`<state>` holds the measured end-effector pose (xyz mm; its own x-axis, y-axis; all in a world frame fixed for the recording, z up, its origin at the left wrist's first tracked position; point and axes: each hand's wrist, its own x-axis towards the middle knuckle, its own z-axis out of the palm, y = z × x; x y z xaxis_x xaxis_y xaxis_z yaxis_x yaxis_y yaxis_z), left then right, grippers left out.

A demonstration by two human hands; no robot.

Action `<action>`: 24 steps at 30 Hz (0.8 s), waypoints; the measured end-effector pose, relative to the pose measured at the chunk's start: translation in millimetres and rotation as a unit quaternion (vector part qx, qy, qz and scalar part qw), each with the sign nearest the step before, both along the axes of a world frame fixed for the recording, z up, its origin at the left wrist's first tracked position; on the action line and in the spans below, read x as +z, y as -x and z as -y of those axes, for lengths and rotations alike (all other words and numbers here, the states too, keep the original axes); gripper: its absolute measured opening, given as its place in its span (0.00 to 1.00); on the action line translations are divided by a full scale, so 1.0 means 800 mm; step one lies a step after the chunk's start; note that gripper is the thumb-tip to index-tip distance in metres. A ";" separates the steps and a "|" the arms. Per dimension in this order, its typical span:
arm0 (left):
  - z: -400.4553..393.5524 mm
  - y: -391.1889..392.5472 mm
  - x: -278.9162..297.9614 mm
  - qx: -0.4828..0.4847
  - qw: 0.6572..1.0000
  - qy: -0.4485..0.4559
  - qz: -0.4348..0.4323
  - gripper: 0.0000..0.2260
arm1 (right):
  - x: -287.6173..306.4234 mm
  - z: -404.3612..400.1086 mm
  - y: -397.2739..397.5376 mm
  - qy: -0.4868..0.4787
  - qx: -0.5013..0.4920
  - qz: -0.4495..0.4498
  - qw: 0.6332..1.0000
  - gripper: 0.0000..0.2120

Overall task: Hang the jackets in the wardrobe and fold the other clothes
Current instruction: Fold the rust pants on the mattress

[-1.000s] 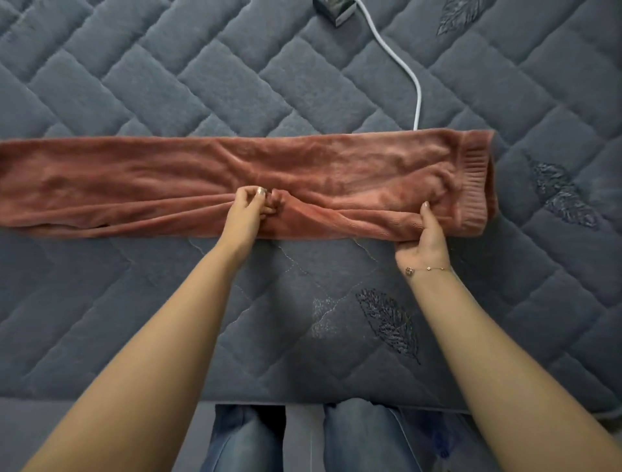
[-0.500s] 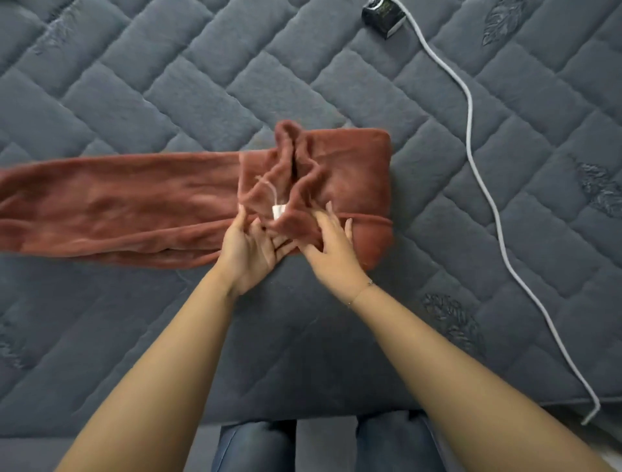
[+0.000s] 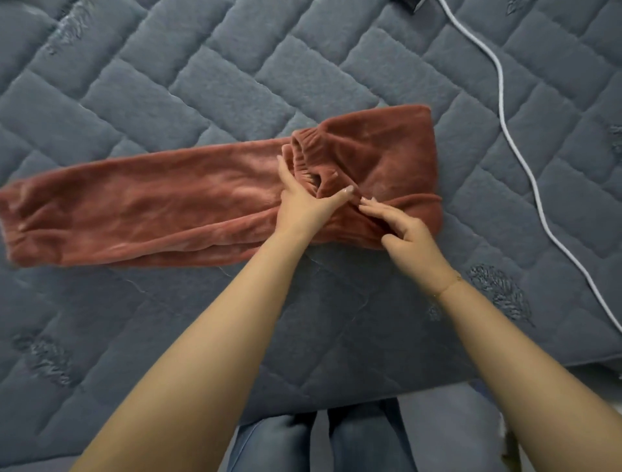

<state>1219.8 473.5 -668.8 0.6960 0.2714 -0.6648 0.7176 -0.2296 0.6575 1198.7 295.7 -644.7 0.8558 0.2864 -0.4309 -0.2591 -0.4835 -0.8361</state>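
Note:
Rust-coloured fleece trousers (image 3: pixel 151 215) lie stretched left to right across the grey quilted bed (image 3: pixel 202 84). Their right end is folded back over itself, so the ribbed elastic waistband (image 3: pixel 304 148) lies puckered on top near the middle. My left hand (image 3: pixel 304 205) is spread over the waistband, thumb out to the right and some fingers tucked into its opening. My right hand (image 3: pixel 404 232) rests just right of it, fingertips flat on the folded part near its front edge.
A white cable (image 3: pixel 505 111) runs down the bed's right side from a dark plug block (image 3: pixel 412 4) at the top edge. The bed's front edge lies close to my jeans-clad legs (image 3: pixel 323 438).
The trousers' right end was folded over to the left. Both hands then came together at the waistband, which now lies flatter than half a second ago. The view shifted.

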 end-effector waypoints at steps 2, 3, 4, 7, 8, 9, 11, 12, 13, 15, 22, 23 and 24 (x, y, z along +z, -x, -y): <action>0.015 0.005 -0.004 -0.035 0.993 -0.095 0.054 0.42 | 0.005 0.013 0.002 0.000 -0.065 0.053 0.996 0.28; 0.017 0.008 -0.005 -0.031 0.991 -0.107 0.072 0.35 | 0.005 0.019 0.002 0.015 -0.094 0.091 0.991 0.26; 0.014 0.011 -0.007 -0.022 0.991 -0.099 0.083 0.28 | 0.003 0.026 0.001 0.038 -0.114 0.129 0.984 0.25; -0.016 0.018 -0.001 0.005 0.993 -0.063 0.103 0.17 | -0.008 0.039 -0.008 0.118 -0.098 0.199 0.968 0.18; -0.032 0.021 0.005 0.023 0.991 -0.053 0.120 0.14 | -0.013 0.038 -0.012 0.140 -0.076 0.211 0.964 0.16; -0.050 0.025 0.013 0.040 0.988 -0.036 0.141 0.13 | -0.018 0.035 -0.014 0.153 -0.055 0.217 0.963 0.15; -0.094 0.039 0.032 0.068 0.981 0.006 0.182 0.12 | -0.026 0.021 -0.019 0.143 -0.020 0.207 0.967 0.20; -0.121 0.049 0.041 0.074 0.977 0.017 0.197 0.12 | -0.028 0.011 -0.021 0.126 -0.006 0.204 0.971 0.22; -0.149 0.061 0.050 0.080 0.975 0.024 0.207 0.12 | -0.030 -0.002 -0.022 0.109 0.007 0.209 0.972 0.23; -0.212 0.087 0.065 0.107 0.970 0.048 0.213 0.11 | -0.033 -0.029 -0.026 0.097 0.036 0.221 0.970 0.25; -0.414 0.174 0.068 0.193 0.967 0.060 0.155 0.13 | -0.049 -0.151 -0.003 0.196 0.205 0.226 0.932 0.29; -0.432 0.178 0.061 0.194 0.969 0.051 0.143 0.13 | -0.052 -0.166 0.002 0.212 0.225 0.238 0.921 0.29; -0.446 0.180 0.053 0.197 0.971 0.043 0.129 0.13 | -0.056 -0.179 0.007 0.231 0.237 0.251 0.910 0.29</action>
